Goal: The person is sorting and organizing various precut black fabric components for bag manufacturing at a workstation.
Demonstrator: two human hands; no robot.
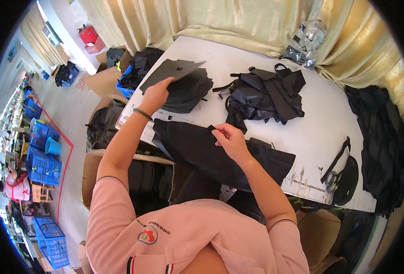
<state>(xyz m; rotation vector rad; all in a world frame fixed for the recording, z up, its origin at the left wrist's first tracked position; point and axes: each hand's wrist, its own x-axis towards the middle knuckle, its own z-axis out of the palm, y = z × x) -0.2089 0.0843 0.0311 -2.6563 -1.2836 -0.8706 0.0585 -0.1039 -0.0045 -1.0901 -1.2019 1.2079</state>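
Holds a grey panel [163, 71] in the left hand [156, 96], with the grip closed on its near edge, over the stack of black pieces [190, 93] and reaching past its left side. Cannot tell the left thumb's exact place. Pinches the far edge of a black cloth [179, 137] between thumb and forefinger of the right hand [231, 140], with the grip pressed together to the right of the stack and nearer the body. Has that cloth laid across the near margin of the white desk [330, 114], just in front of the stack. Wears a dark band [142, 114] on the left wrist, left of the stack. Shows, right of the stack, a loose heap of black cloth and straps [268, 96]; farther right and nearer the body, a black pouch [348, 182]. Shows, left of the stack, a blue crate [124, 87] with black cloth inside; beyond the stack, pale curtains [211, 18]; beyond it to the right, a clear plastic bag [308, 36].
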